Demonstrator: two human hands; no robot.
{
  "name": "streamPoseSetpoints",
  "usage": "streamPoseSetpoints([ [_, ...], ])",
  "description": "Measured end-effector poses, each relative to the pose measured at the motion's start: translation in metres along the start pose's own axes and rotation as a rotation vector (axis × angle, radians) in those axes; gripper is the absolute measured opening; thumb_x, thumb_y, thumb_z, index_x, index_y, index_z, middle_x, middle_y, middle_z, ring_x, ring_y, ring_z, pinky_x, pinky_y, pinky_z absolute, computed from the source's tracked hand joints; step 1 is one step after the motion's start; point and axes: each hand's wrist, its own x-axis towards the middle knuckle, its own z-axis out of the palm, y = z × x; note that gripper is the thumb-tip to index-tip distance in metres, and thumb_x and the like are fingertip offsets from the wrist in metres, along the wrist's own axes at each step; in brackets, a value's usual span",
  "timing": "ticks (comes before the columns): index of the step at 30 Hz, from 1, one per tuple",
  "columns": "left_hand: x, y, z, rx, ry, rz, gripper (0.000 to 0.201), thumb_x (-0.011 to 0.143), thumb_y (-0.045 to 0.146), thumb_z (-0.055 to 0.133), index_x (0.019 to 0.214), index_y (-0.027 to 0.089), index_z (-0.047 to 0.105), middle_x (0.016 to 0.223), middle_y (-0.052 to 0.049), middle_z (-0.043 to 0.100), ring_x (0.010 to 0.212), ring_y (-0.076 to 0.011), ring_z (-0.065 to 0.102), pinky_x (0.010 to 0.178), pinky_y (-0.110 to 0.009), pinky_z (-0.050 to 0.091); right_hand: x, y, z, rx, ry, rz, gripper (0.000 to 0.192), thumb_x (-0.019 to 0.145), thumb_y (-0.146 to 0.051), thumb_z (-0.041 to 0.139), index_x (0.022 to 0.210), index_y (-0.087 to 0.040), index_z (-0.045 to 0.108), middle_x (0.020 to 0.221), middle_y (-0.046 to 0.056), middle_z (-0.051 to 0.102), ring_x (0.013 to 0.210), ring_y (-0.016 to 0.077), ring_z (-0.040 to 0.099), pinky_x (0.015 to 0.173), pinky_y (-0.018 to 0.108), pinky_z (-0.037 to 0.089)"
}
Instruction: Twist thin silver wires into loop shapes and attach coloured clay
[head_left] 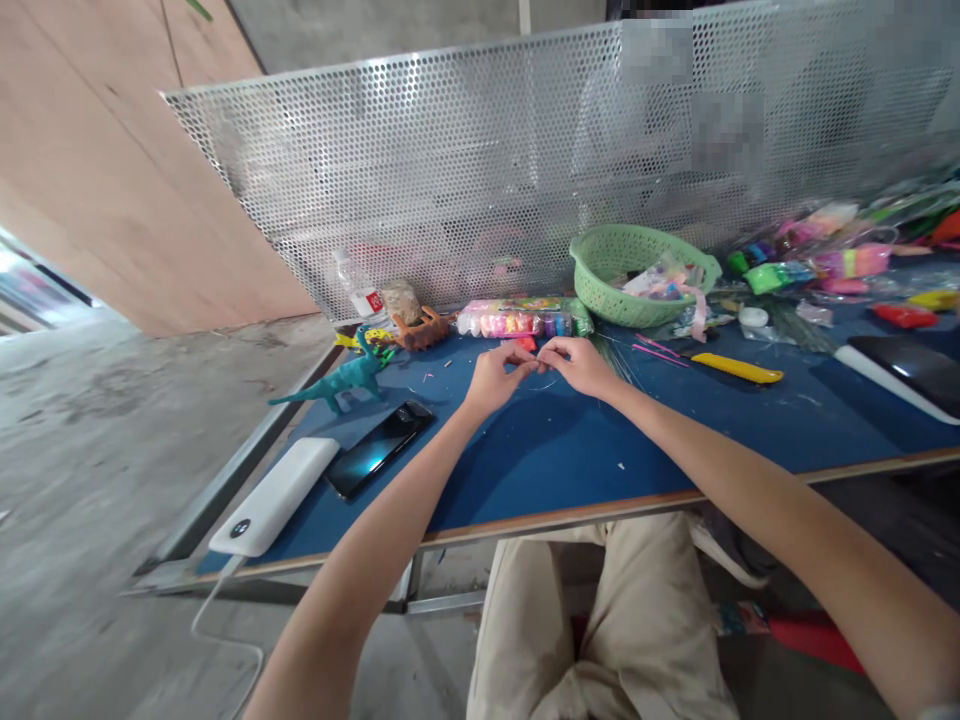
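Note:
Over the middle of the blue table (555, 450), my left hand (496, 378) and my right hand (579, 366) meet at the fingertips. Both are closed in a pinch, and whatever sits between the fingers is too small to make out. Just behind the fingertips shows a small red piece (527, 343). Beyond it lies a clear pack of coloured clay (517, 322) in several colours. A teal toy dinosaur (345, 380) stands to the left of my left hand. Right of my right hand are pink sticks (661, 352) and a yellow utility knife (737, 368).
A green basket (637, 240) with plastic wrappers stands behind, against a perforated metal panel (450, 160). At left lie a black phone (381, 448) and a white power bank (277, 495) with a cable. A plastic bottle (356, 285) and bagged coloured clay (847, 262) are near the panel.

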Motion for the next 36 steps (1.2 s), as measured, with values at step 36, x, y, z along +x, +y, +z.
streamPoseSetpoints([
  [36, 0.0021, 0.0015, 0.0044, -0.359, 0.107, -0.057, 0.029, 0.08, 0.043, 0.082, 0.091, 0.017, 0.074, 0.086, -0.005, 0.075, 0.076, -0.0166, 0.071, 0.076, -0.035, 0.063, 0.0, -0.0016, 0.0013, 0.241, 0.018, -0.013, 0.024, 0.092, -0.042, 0.067, 0.098, -0.019, 0.072, 0.084, 0.005, 0.076, 0.079, 0.0194, 0.071, 0.076, 0.033, 0.055],
])
